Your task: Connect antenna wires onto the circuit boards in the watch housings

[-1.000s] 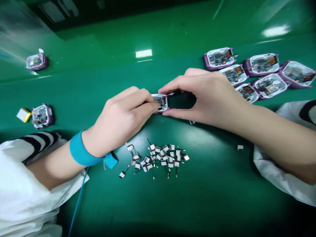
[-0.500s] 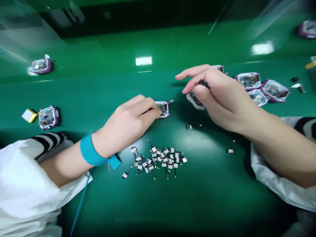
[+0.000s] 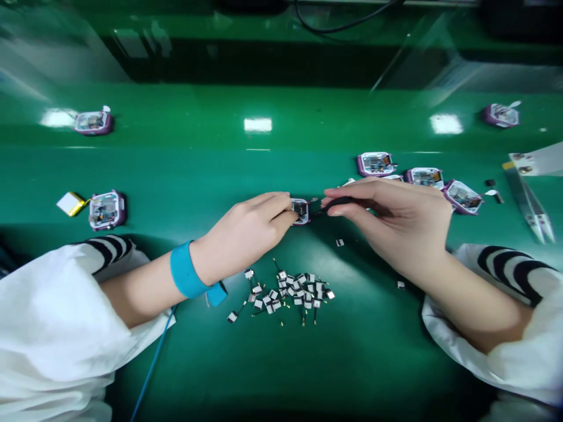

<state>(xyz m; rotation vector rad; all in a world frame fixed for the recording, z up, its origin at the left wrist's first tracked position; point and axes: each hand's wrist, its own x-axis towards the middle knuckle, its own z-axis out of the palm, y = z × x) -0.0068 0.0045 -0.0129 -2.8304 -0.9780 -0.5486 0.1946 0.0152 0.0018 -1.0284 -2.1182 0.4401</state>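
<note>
My left hand (image 3: 253,228), with a blue band (image 3: 185,272) round the wrist, has its fingers closed on the left side of a small purple-and-white device (image 3: 301,211) with its inside exposed. A thin black tool (image 3: 339,202) is pinched in my right hand (image 3: 391,220), its tip pointing left at the device's right edge. Whether the tip touches the device I cannot tell. Below my hands lies a pile of small grey-and-black parts (image 3: 299,288) with short black leads. One similar small part (image 3: 339,242) lies apart, just right of the pile.
Several opened purple devices (image 3: 375,163) stand beyond my right hand. Tweezers (image 3: 532,205) lie at the far right. To the left are another opened device (image 3: 107,210) and a silver-and-yellow battery (image 3: 71,203). A blue cord (image 3: 153,363) runs down from my left wrist.
My right hand has moved left and down with the black tool, from apart to beside the device. My left hand still holds the device. The view has shifted, bringing the tweezers into sight.
</note>
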